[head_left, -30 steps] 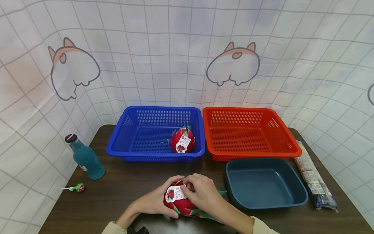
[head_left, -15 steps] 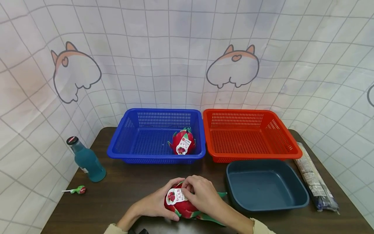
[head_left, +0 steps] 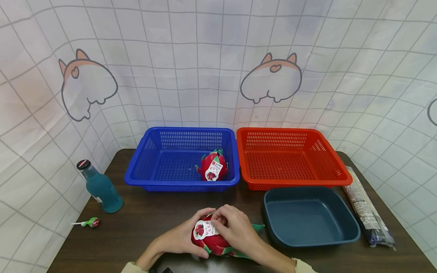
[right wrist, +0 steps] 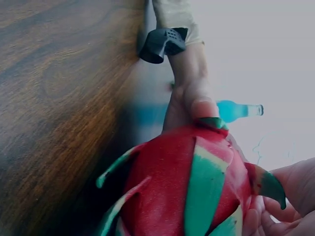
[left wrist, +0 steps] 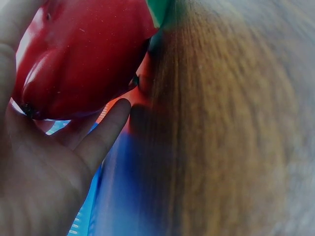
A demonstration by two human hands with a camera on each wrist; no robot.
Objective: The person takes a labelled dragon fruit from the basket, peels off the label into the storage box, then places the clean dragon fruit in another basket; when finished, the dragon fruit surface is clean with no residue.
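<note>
White grid-patterned cloth (head_left: 205,87) hangs behind a dark wooden table (head_left: 153,212). Head view: at the back, a blue mesh basket (head_left: 181,183) containing one labelled dragon fruit (head_left: 205,163) adjoins a red mesh basket (head_left: 297,180); a teal bottle (head_left: 104,192) stands left beyond a lollipop (head_left: 91,222), a dark tray (head_left: 310,222) and long packet (head_left: 367,210) sit right. Front centre, the left hand (head_left: 181,238) cups a glossy red dragon fruit (head_left: 214,245); the right hand (head_left: 237,228) pinches its white label (head_left: 203,229). Left wrist view: smooth red skin above the table's streaky grain. Right wrist view: pointed green flaps (right wrist: 204,187) curl off the rounded fruit.
</note>
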